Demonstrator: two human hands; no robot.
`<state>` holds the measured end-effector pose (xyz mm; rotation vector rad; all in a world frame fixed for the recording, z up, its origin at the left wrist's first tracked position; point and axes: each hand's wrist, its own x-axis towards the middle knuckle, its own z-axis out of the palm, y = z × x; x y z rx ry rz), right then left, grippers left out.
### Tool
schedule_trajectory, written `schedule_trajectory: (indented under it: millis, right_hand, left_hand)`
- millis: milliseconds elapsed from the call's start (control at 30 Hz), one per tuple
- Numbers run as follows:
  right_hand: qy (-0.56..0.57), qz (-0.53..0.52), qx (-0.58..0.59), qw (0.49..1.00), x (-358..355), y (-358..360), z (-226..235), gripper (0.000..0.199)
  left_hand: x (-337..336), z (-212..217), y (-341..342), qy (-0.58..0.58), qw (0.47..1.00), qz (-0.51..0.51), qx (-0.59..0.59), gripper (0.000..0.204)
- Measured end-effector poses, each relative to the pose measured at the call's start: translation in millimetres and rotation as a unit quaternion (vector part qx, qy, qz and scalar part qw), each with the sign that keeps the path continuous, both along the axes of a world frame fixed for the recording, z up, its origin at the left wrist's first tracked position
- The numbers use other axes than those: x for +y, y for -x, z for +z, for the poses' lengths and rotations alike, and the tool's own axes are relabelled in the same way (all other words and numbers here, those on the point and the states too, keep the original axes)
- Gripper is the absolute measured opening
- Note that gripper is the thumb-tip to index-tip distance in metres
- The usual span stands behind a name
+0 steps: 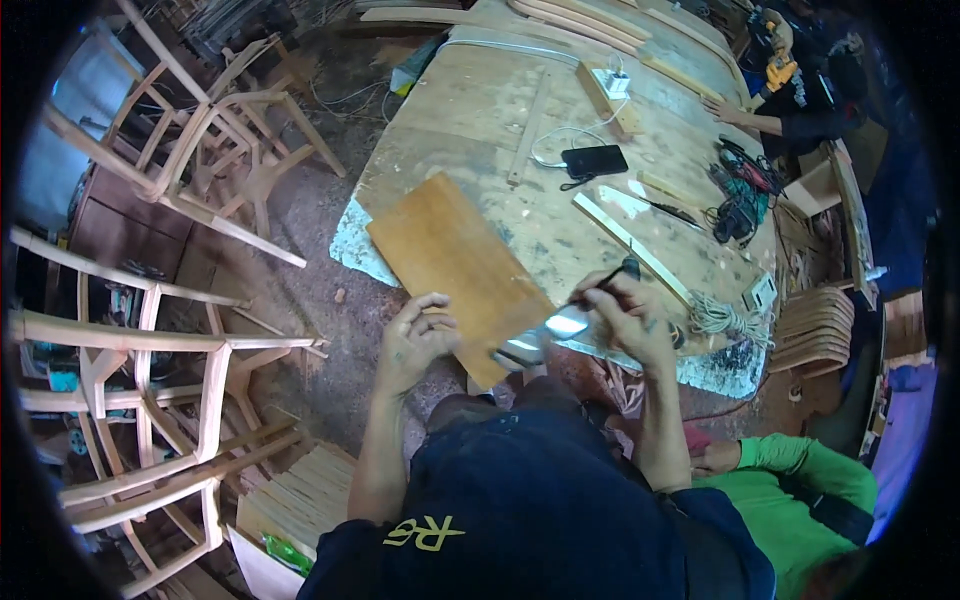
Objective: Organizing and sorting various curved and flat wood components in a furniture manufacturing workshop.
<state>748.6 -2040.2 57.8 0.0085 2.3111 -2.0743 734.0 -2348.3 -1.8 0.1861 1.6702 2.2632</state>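
- Left hand curled over near-left edge of brown wooden board, fingers touching it.
- Right hand closed round dark pen-like tool, just right of board.
- Board overhanging counter edge.

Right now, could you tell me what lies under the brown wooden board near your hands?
The brown wooden board rests on the worn worktable, its near end overhanging the edge. The left hand steadies it. The tabletop directly beneath is covered.

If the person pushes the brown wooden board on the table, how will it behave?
The wooden board looks flat and stiff, so it would probably slide, not roll. It overhangs the table edge, so it might tip if the left hand lets go.
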Motion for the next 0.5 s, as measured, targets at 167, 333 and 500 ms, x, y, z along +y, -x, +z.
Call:
schedule_trajectory:
  millis: [167, 333, 500]
  right_hand:
    - [0.052, -0.081, -0.013, 0.995, 28, 7, 10, 0.019]
    - [-0.13, -0.183, 0.02, 0.974, 44, 14, -1, 0.014]
    - [-0.119, -0.122, 0.069, 0.983, 20, 43, 11, 0.014]
  left_hand:
    - [-5, -108, -4, 0.211, 0.915, 0.223, -0.26, 0.095]
    - [24, -98, -4, 0.362, 0.901, 0.24, -0.009, 0.104]
    - [59, 34, 30, 0.097, 0.99, -0.01, 0.102, 0.084]
